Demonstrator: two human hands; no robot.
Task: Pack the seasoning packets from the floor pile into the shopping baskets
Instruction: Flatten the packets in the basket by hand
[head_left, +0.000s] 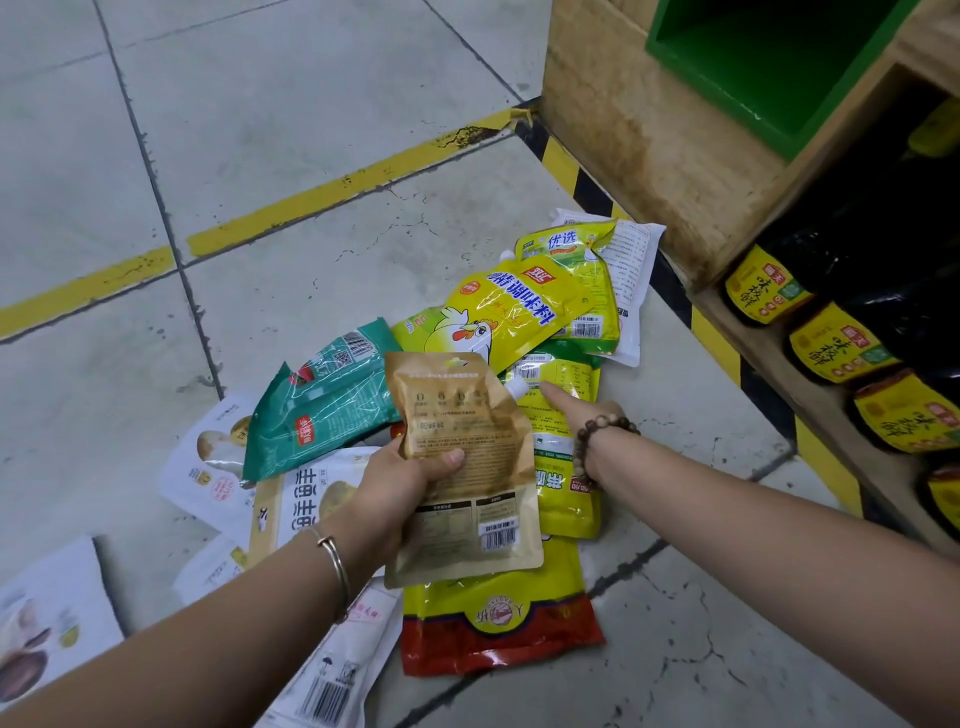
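A pile of seasoning packets lies on the tiled floor. My left hand (400, 486) grips a tan kraft pouch (467, 467) held above the pile, thumb across its front. My right hand (569, 410), mostly hidden behind that pouch, reaches down to a yellow-green packet (566, 457) lying beneath; only a fingertip and the beaded wrist show. Around them lie a yellow chicken-print pouch (498, 317), a teal packet (322, 410), white packets (208, 467) and a red-and-yellow packet (498, 623). No shopping basket is in view.
A wooden shelf unit (649, 135) stands at the right, with dark bottles bearing yellow labels (831, 348) on its low shelf. Yellow-black hazard tape (576, 176) runs along its base. A yellow floor line (311, 208) crosses the tiles behind the pile.
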